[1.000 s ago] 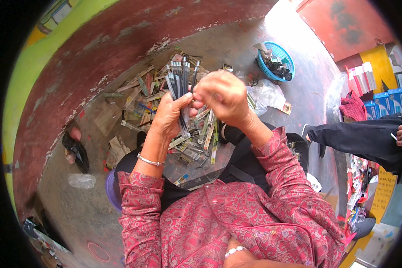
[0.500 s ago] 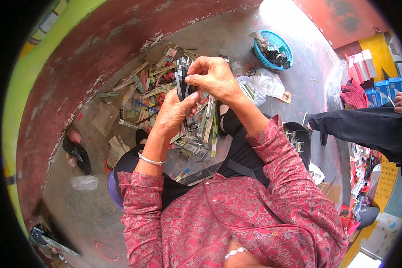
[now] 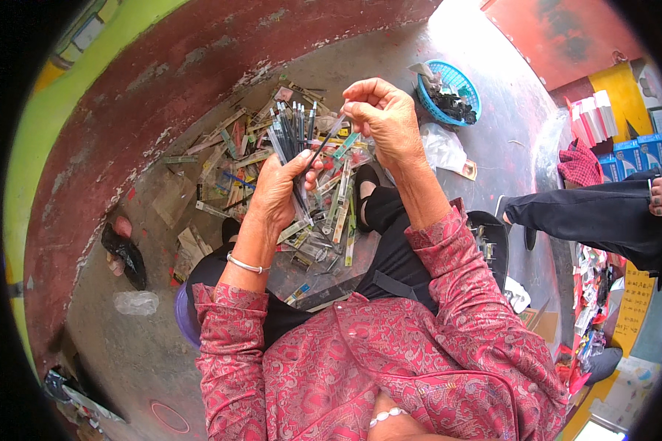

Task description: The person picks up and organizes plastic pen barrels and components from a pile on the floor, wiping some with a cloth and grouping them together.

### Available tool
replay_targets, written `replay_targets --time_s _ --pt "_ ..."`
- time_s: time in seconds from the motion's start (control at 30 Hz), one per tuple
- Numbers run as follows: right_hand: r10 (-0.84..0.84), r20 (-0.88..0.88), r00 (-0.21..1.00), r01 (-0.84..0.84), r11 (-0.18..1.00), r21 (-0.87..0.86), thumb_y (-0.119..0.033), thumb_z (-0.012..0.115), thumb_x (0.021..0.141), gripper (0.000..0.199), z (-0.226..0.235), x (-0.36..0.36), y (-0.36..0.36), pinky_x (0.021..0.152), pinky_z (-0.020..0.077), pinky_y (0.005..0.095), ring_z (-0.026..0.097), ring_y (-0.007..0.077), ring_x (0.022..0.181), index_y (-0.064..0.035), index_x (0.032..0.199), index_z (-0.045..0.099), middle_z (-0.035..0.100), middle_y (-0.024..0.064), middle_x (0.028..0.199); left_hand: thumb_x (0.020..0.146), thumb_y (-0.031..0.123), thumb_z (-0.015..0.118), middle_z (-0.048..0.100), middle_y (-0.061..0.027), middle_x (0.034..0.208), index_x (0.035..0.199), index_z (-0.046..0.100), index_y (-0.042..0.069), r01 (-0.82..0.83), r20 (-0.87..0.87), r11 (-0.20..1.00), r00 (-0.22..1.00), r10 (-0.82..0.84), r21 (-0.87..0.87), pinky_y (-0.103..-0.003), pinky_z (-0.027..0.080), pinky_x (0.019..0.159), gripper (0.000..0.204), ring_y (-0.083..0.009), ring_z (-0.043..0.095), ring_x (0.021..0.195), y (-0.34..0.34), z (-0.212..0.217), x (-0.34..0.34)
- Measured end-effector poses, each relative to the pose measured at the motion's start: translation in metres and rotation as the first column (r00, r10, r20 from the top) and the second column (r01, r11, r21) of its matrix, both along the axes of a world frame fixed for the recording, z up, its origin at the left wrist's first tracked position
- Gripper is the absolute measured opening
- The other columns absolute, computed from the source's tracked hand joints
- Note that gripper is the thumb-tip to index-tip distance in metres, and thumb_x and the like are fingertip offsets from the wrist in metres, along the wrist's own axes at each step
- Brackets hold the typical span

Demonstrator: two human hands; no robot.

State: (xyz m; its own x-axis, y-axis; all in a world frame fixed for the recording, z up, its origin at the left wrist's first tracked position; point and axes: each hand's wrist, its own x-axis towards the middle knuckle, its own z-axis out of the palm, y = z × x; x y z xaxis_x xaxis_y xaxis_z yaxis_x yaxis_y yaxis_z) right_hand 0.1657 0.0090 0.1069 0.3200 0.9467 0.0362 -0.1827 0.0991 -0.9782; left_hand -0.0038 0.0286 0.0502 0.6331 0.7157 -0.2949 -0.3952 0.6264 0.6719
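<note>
My left hand (image 3: 276, 189) is closed round a bundle of slim black pen-like sticks (image 3: 293, 131) with clear and pale ends, fanned out above the fingers. One stick (image 3: 328, 138) leans away from the bundle to the right; its lower end is at my left thumb. My right hand (image 3: 391, 126) pinches the clear upper end of that stick between thumb and fingertips. Below both hands, a heap of narrow clear and printed packets (image 3: 338, 197) spreads across the floor.
A blue plastic basket (image 3: 475, 90) with dark scraps stands at the far right, near a white plastic bag (image 3: 441, 147). Another person's leg (image 3: 581, 204) reaches in from the right. A dark bag (image 3: 129, 253) lies by the red wall (image 3: 73, 176).
My right hand has moved right and away from the bundle, tilting one stick's upper end outward. The bundle in my left hand has fanned wider.
</note>
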Motion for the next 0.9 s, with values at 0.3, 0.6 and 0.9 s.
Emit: replay_targets --time_s 0.3,0.6,0.9 --pt "0.094 0.100 0.991 -0.096 0.995 0.014 0.004 0.059 0.069 0.010 0.009 0.016 -0.005 0.043 0.0333 0.0167 0.043 0.0043 0.046 -0.0002 0.078 0.058 0.056 0.0018 0.066 0.086 0.017 0.051 0.061 -0.0016 0.082 0.108 0.051 0.002 -0.045 -0.144 0.964 0.986 0.085 0.262 -0.017 0.037 0.050 0.026 -0.0038 0.047 0.060 0.003 0.005 0.001" --pt "0.126 -0.095 0.987 -0.123 0.992 0.032 0.004 0.060 0.071 0.010 0.014 0.032 -0.012 0.045 0.0356 0.0161 0.048 0.0054 0.053 -0.0013 0.079 0.058 0.057 0.0020 0.069 0.084 0.031 0.056 0.060 -0.0022 0.072 0.100 0.054 0.000 -0.120 -0.128 0.971 0.981 0.149 0.204 -0.016 0.032 0.041 0.035 -0.0028 0.040 0.049 0.006 0.016 -0.002" --pt "-0.488 0.181 0.854 0.338 0.785 0.519 0.004 0.061 0.073 0.012 0.030 -0.006 -0.022 0.056 0.0465 0.0219 0.056 0.0120 0.062 -0.0030 0.082 0.056 0.058 0.0045 0.074 0.080 0.014 0.052 0.061 -0.0077 0.072 0.095 0.055 -0.001 -0.030 -0.039 0.994 0.999 0.034 0.102 -0.020 0.037 0.045 0.022 -0.0084 0.047 0.051 0.007 0.013 -0.004"
